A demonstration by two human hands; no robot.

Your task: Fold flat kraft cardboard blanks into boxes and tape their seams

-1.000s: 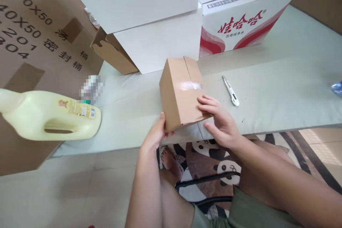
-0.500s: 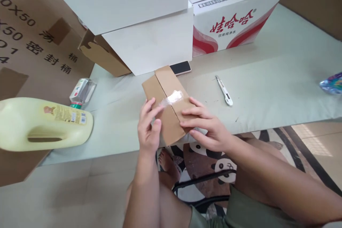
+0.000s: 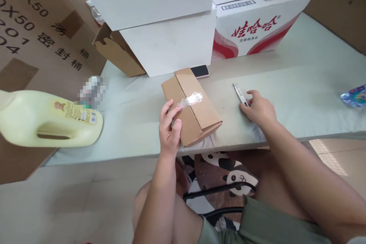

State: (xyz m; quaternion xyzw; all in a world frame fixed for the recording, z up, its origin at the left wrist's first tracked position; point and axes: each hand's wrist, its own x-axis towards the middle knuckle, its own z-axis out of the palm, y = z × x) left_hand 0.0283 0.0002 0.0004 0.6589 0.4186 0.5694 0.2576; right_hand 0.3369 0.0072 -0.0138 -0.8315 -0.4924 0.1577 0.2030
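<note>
Right now I have the small cardboard box (image 3: 200, 116) sitting aslant on the table (image 3: 134, 126), close to its front edge, with its taped seam up. My left hand (image 3: 170, 129) lies against its left side, fingers spread over the top edge rather than wrapped round it, which I read as steadying. My right hand (image 3: 259, 108) is at the knife (image 3: 239, 93), thumb and forefinger either side of the near end of the handle; I can't tell whether they are closed on it. The tip points away from me, so the handle lies on my side.

The box is plain brown board with crisp folds, and the tape (image 3: 196, 98) across its seam is clear, wrinkled and shiny. The knife is slim and pale, the table covered in smooth, light green cloth. Beyond the box lies a flat, dark-faced phone (image 3: 201, 71), beside a white carton (image 3: 168, 49) with broad, flat sides. Farther left, a rounded, pale yellow jug (image 3: 25, 118) has a moulded handle.
</note>
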